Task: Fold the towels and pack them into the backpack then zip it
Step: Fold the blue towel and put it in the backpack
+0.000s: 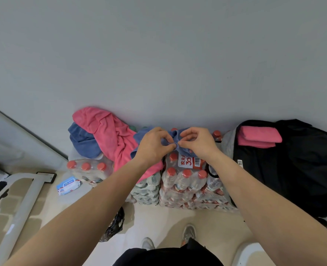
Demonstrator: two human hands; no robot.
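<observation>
Here, head view: left hand [155, 144] and right hand [196, 144] both pinch a small blue towel [175, 138] held between them, fingertips nearly touching, above the water bottle packs [183, 181]. Left of the hands, a crumpled pink towel [108, 131] lies over a darker blue towel [82, 143]. Right of the hands, the open black backpack [293, 169] holds a folded pink towel [257, 138].

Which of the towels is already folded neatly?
The pink towel on the black backpack, at the right. The crumpled pink towel is unfolded; the left hand and right hand pinch a blue towel.
</observation>
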